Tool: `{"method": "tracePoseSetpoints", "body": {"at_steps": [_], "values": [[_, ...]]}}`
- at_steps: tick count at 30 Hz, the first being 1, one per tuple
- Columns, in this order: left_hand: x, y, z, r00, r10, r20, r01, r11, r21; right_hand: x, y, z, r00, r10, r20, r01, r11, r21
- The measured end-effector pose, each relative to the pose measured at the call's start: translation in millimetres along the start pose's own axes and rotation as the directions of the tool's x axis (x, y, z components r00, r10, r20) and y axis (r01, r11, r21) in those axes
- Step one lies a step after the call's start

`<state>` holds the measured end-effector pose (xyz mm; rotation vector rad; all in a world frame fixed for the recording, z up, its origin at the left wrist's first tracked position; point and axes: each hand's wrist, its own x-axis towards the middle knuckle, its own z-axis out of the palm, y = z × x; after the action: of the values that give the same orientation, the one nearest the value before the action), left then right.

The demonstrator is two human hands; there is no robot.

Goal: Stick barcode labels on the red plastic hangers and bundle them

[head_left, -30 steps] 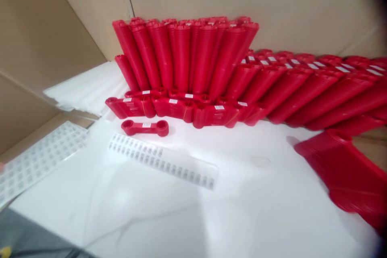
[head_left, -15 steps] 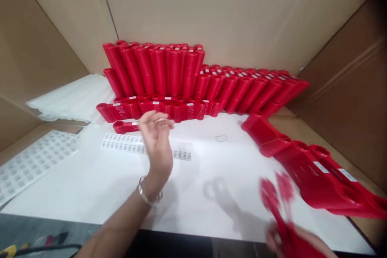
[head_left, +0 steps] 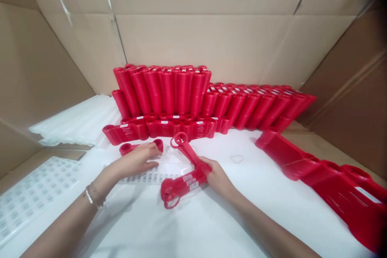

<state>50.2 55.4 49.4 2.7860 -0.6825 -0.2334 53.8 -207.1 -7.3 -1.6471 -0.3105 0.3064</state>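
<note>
My right hand (head_left: 219,175) is closed around one end of several flat red plastic pieces with ring-shaped ends (head_left: 193,177). They fan apart: one group points up and away, the other lies toward the left with small white labels showing. My left hand (head_left: 140,159) reaches over a short stack of the same red pieces (head_left: 125,148), its fingertips at the stack's right end and the thumb held apart. Under that hand lies a strip of printed labels (head_left: 151,177), partly covered.
Tall stacks of red pieces (head_left: 181,92) stand along the cardboard back wall (head_left: 211,44). Banded bundles (head_left: 163,128) lie in front, and more bundles (head_left: 287,161) line the right side. White plastic sleeves (head_left: 75,121) and label sheets (head_left: 33,189) are at left. A rubber band (head_left: 237,158) lies on the white surface.
My right hand has brought the red pieces from the lower right to the middle. My left hand has lowered leftward onto the short stack. The view has tilted up slightly.
</note>
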Motion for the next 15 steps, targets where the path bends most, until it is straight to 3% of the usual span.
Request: {"method": "tracePoseSetpoints", "body": {"at_steps": [4, 15], "values": [[-3.7, 2.4, 10.0, 1.0, -0.015, 0.012, 0.015, 1.0, -0.006, -6.5, 3.1, -7.5, 1.0, -0.011, 0.005, 0.012, 1.0, -0.016], [10.5, 8.7, 38.3, 0.982, 0.096, -0.16, -0.079, 0.991, 0.113, -8.0, 2.8, -18.4, 0.996, -0.051, -0.077, 0.038, 0.986, -0.162]]}}
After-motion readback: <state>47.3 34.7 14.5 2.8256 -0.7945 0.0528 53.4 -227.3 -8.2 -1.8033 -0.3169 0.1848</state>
